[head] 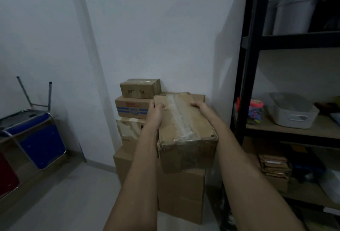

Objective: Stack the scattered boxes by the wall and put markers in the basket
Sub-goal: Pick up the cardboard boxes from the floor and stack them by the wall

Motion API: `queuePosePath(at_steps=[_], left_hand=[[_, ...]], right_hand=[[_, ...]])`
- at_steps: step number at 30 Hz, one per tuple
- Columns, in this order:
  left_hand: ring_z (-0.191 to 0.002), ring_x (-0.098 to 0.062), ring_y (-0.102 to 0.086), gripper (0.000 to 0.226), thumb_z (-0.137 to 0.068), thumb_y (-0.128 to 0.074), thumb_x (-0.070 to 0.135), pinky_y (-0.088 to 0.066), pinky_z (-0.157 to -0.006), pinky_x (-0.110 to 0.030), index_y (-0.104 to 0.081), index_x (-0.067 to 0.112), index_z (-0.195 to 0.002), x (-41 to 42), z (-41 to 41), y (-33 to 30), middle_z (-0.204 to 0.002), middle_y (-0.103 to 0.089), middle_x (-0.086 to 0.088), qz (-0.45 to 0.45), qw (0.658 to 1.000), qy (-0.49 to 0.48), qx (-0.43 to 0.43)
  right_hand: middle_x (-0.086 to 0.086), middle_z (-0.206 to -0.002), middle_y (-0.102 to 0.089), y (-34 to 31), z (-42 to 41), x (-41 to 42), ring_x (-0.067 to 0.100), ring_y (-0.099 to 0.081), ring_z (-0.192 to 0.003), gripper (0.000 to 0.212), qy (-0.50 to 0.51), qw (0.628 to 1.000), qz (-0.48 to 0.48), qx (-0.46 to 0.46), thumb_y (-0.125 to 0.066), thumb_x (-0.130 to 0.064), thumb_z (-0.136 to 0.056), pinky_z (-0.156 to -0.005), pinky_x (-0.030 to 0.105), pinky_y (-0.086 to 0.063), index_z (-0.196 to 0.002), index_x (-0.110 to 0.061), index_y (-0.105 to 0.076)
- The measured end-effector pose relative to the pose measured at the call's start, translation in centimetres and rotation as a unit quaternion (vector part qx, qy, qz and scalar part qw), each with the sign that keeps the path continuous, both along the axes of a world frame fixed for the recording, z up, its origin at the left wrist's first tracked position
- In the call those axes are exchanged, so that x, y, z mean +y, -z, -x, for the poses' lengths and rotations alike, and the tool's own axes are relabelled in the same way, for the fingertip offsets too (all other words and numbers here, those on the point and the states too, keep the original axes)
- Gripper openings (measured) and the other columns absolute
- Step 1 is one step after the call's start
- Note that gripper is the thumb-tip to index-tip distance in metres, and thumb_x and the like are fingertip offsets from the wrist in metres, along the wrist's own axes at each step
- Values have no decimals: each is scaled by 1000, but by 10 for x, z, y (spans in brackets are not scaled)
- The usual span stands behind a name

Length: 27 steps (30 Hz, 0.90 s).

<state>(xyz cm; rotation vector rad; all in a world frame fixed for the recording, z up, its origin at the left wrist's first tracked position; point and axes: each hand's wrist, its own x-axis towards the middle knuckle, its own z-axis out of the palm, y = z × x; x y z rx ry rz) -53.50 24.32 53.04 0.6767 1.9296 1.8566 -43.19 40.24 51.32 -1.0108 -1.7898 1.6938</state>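
Both bare hands hold a worn, taped cardboard box [185, 135] between them, out in front of the person. The left hand [156, 110] grips the box's far left corner, its fingers [159, 106] curled over the top edge and clamped on the cardboard; the right hand [201, 107] lies on the far right of the top face, its fingers [195, 104] bent over the far edge and likewise closed on the box. A strip of clear tape runs along the top face between the two hands. Just beyond the left fingers stands a stack of boxes [135, 113] against the white wall [147, 28]: a small brown carton on top, a carton with blue stripes under it, and larger ones beneath. Below the held box sits a large plain carton [181, 194] on the floor. To the right of the right hand rises a black shelf unit [247, 83]; on its shelf, well apart from the fingers, rest a white basket [292, 114] and a pink-lidded jar [255, 111]. Whether the jar holds markers cannot be told.
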Motion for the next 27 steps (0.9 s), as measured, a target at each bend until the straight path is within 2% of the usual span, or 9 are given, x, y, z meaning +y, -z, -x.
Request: queuePosePath(at_steps=[3, 5, 8, 12, 15, 16, 19, 23, 27], left_hand=[[-87, -15, -56, 40, -94, -45, 17, -42, -60, -29, -48, 27, -133, 27, 36, 8, -110, -58, -2, -3, 1000, 5, -25], [-90, -21, -57, 40, -94, -45, 16, -45, -63, -32, -48, 26, -132, 49, 61, 13, -116, -58, -7, -3, 999, 9, -34], [-95, -27, -57, 35, -94, -44, 14, -48, -68, -36, -49, 22, -127, 80, 93, 20, -119, -58, -12, -3, 999, 12, -47], [-117, -36, -53, 51, -95, -44, 12, -47, -81, -38, -35, 16, -146, 129, 146, 34, -140, -48, -14, -5, 997, 2, -75], [-111, -33, -55, 52, -93, -46, 12, -48, -70, -33, -37, 13, -145, 165, 182, 40, -140, -49, -15, -11, 996, -16, -85], [-109, -31, -56, 52, -92, -47, 12, -51, -71, -35, -39, 15, -144, 179, 195, 41, -139, -51, -14, -18, 996, -16, -87], [-115, -34, -56, 56, -90, -47, 18, -52, -93, -51, -36, 25, -144, 209, 218, 48, -140, -50, -9, -20, 994, -16, -106], [-106, -35, -59, 58, -87, -44, 22, -52, -92, -56, -33, 31, -143, 236, 237, 53, -133, -54, -9, -30, 991, -49, -123], [-130, -34, -46, 64, -94, -42, 13, -41, -107, -52, -21, 27, -153, 271, 255, 50, -151, -39, -7, -70, 983, -101, -136]], right_hand=[[11, -112, -66, 10, 41, 33, 27, -64, -99, 48, -28, 999, 0, -26, -59, -49, -85, -85, 37, -52, -125, -21, -62], [15, -120, -64, 15, 66, 58, 32, -62, -107, 56, -36, 998, 5, -44, -58, -52, -85, -98, 42, -48, -129, -17, -60], [12, -125, -61, 14, 96, 84, 31, -60, -109, 59, -54, 997, -10, -56, -56, -54, -87, -91, 40, -49, -140, -27, -51], [-4, -110, -56, 8, 140, 122, 18, -60, -96, 52, -106, 990, -53, -79, -45, -50, -98, -69, 29, -50, -147, -36, -34], [3, -129, -50, 4, 173, 151, 17, -58, -100, 52, -126, 988, -55, -77, -43, -44, -102, -72, 25, -52, -151, -33, -30], [4, -128, -51, 4, 185, 163, 13, -58, -98, 50, -122, 989, -53, -71, -42, -40, -103, -68, 22, -53, -151, -30, -31], [-7, -111, -56, 5, 207, 190, 2, -56, -96, 46, -137, 986, -62, -69, -41, -33, -104, -57, 11, -52, -149, -28, -34], [-6, -131, -49, 2, 235, 228, 4, -57, -102, 47, -201, 971, -84, -95, -41, -38, -104, -69, 13, -51, -150, -31, -32], [-6, -152, -33, -1, 264, 268, 7, -43, -121, 57, -236, 952, -136, -141, -43, -48, -101, -81, 13, -40, -153, -35, -26]])
